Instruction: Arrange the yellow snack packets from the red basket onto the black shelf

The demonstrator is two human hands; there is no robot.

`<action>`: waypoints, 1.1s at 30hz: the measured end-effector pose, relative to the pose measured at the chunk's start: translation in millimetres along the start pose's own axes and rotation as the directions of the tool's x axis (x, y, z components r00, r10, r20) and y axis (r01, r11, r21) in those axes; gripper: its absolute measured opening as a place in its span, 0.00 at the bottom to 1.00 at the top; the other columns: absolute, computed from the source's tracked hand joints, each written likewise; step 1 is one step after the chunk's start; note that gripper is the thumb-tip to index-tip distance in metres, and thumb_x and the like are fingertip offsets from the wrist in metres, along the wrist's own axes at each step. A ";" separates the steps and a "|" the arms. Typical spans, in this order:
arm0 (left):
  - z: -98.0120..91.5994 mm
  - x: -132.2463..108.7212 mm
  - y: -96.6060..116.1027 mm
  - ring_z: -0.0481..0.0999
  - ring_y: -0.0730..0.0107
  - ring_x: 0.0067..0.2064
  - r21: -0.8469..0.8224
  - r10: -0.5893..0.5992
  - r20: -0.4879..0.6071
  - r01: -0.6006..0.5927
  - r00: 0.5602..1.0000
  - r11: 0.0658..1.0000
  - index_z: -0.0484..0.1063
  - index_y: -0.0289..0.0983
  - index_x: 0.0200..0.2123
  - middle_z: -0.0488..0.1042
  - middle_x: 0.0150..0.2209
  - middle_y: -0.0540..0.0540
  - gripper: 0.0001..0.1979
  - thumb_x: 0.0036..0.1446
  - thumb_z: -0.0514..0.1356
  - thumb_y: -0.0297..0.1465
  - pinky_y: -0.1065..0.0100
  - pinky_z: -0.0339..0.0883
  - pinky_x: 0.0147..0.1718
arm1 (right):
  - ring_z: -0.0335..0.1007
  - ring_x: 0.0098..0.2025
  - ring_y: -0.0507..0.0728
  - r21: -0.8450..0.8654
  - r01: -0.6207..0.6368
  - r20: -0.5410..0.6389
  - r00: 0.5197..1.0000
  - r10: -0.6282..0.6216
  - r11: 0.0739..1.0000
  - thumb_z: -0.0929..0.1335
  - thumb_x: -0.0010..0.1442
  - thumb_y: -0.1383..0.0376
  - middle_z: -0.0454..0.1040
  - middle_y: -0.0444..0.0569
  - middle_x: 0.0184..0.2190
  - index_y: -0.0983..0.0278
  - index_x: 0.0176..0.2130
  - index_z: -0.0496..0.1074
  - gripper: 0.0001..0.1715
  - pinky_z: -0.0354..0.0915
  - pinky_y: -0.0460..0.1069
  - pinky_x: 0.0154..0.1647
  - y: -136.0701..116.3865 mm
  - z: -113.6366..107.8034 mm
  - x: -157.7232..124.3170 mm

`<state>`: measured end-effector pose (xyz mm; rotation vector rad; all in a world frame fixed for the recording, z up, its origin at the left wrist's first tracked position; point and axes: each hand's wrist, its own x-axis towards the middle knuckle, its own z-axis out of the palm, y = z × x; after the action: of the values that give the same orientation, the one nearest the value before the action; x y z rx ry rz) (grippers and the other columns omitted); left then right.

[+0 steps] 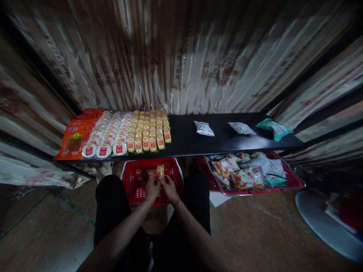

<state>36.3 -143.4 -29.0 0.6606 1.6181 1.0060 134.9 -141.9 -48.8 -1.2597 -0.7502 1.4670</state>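
Over a red plastic basket (181, 177) between the knees, both hands come together around a small yellow wrapped snack cake (160, 170). My right hand (170, 190) is closed on its lower end. The fingers of my left hand (152, 189) are pinched at the cake's lower left side, and they partly hide it. Dim contents low in the basket are hard to make out. On the black shelf just above, similar yellow wrapped cakes (146, 143) stand in tight rows. To their left are rows of round white wrapped cakes (103, 150).
Orange snack bags (72, 139) lie at the shelf's left end. Two white packets (204, 128) and a green packet (274, 128) lie on the black shelf (181, 141) farther right. A second red basket (297, 184) full of snack bags sits below. A curtain (181, 56) hangs behind.
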 end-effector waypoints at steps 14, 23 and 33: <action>14.2 -14.1 24.9 0.72 0.67 0.39 -0.063 0.166 0.059 -0.162 0.984 0.985 0.72 0.41 0.33 0.72 0.33 0.50 0.14 0.49 0.60 0.16 0.69 0.60 0.49 | 0.74 0.43 0.58 -0.165 0.141 -0.070 0.985 -0.155 0.976 0.70 0.53 0.52 0.79 0.48 0.40 0.59 0.44 0.75 0.22 0.66 0.52 0.49 -4.5 -15.4 6.6; 28.4 -9.5 29.6 0.72 0.68 0.40 -0.165 0.167 0.094 -0.150 0.981 0.975 0.74 0.41 0.35 0.74 0.33 0.49 0.18 0.48 0.57 0.13 0.70 0.59 0.49 | 0.74 0.43 0.60 -0.274 0.200 -0.127 0.962 -0.241 0.941 0.70 0.52 0.58 0.79 0.47 0.39 0.57 0.42 0.76 0.16 0.65 0.54 0.50 -26.5 -24.0 14.3; 39.4 -14.2 63.7 0.72 0.68 0.44 -0.112 0.246 0.141 -0.232 0.959 0.966 0.73 0.41 0.36 0.74 0.40 0.47 0.15 0.51 0.57 0.16 0.69 0.61 0.51 | 0.71 0.48 0.62 -0.396 0.315 -0.139 0.908 -0.396 0.863 0.69 0.53 0.59 0.78 0.50 0.44 0.59 0.44 0.77 0.18 0.61 0.56 0.55 -50.9 -28.6 33.0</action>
<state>73.3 -113.0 30.3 0.8633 1.3699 1.1697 179.2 -100.5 -20.4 -1.4370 -1.0786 0.8930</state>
